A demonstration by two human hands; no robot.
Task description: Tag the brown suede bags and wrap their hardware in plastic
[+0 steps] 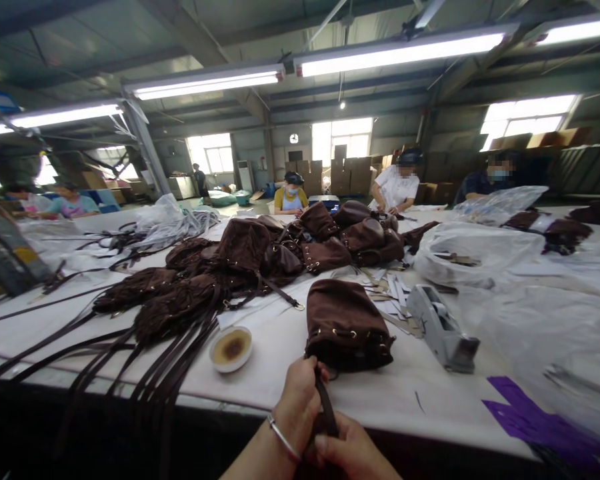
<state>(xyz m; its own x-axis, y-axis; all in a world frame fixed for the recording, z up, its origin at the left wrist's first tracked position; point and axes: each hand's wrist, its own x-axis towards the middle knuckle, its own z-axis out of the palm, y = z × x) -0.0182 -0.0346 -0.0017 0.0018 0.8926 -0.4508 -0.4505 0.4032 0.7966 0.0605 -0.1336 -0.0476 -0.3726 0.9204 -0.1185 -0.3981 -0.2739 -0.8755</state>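
Both hands, left [300, 400] and right [353, 450], grip dark strap [325, 407] | brown bag [347, 327] ahead | possibly no legible labels

Both forearms bare, no sleeves in view. Left hand [300, 397] has a thin silver bangle [283, 437] round the wrist. Right hand [353, 450]: no rings, no glove, nails short & plain.

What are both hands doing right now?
Left hand: closed on the dark brown leather strap.
Right hand: closed on the same strap, lower down.
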